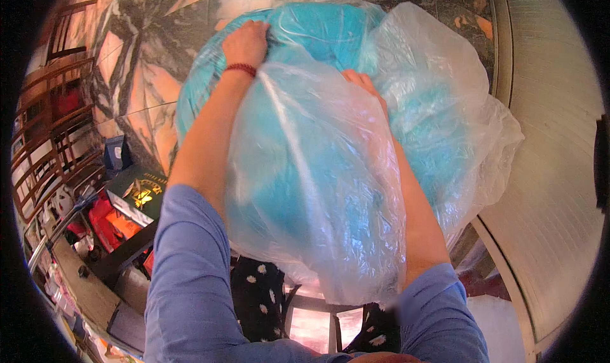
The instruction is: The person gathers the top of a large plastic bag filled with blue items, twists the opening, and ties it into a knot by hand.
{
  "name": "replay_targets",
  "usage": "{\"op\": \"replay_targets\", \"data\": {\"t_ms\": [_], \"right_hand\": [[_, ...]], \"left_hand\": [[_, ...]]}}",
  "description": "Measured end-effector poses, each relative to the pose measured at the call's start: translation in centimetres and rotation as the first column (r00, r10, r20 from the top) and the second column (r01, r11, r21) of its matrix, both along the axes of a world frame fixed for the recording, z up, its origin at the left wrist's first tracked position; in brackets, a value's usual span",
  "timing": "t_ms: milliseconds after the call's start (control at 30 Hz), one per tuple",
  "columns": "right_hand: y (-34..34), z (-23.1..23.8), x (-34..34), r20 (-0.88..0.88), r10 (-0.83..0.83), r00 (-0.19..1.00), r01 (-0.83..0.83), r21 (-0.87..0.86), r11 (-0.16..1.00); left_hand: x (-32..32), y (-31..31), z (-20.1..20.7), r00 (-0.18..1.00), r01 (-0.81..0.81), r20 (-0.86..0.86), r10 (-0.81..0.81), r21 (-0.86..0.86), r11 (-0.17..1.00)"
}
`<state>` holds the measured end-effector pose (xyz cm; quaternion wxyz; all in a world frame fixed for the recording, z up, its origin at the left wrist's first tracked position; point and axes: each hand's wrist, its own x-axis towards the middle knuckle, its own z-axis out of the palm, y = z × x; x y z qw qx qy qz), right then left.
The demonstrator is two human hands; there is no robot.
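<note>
A big clear plastic bag [279, 153] spreads in front of me, loose and wrinkled, with bulky turquoise stuff [321, 29] showing through it. What that stuff is, I cannot make out. My left hand [246, 44], with a dark red bead bracelet at its wrist, is closed on the film at the bag's far left. Further right and slightly nearer, my right hand [365, 86] grips the plastic with bent fingers. Film covers part of that hand and its wrist. Between my forearms the near part of the bag bulges toward my body.
Marble-patterned tiles [136, 64] lie beyond and left of the bag. At the left stand brown slatted wooden furniture [54, 121], a dark green box [136, 191] with gold decoration, and red and orange packages [114, 223]. A pale ribbed panel [553, 140] borders the right side.
</note>
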<state>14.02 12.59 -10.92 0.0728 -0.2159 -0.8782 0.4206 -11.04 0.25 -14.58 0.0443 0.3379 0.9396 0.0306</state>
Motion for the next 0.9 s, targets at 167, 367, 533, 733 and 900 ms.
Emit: {"op": "replay_targets", "data": {"t_ms": [167, 367, 533, 733, 900], "right_hand": [[-2.1, 6.4, 4.7, 0.082, 0.111, 0.99, -0.122, 0.154, 0.98], [-2.8, 8.6, 9.4, 0.093, -0.077, 0.993, 0.096, -0.21, 0.973], [1.4, 13.9, 6.5, 0.092, -0.25, 0.964, 0.266, -0.29, 0.919], [10.7, 20.9, -3.3, -0.441, -0.57, 0.694, 0.359, -0.474, 0.804], [16.4, 16.0, -12.1, -0.222, -0.014, 0.975, 0.017, 0.013, 1.0]], "left_hand": [[6.9, -2.4, 6.4, 0.993, 0.064, -0.107, -0.046, 0.173, 0.983], [12.2, -3.4, 11.1, 0.992, 0.034, -0.125, 0.003, 0.29, 0.957], [12.7, -4.2, 11.7, 0.991, 0.01, -0.128, 0.029, 0.29, 0.957], [13.8, -3.2, 12.5, 0.997, -0.042, -0.039, 0.06, 0.366, 0.929], [13.9, -4.3, 13.3, 0.997, -0.061, -0.01, 0.07, 0.383, 0.922]]}}
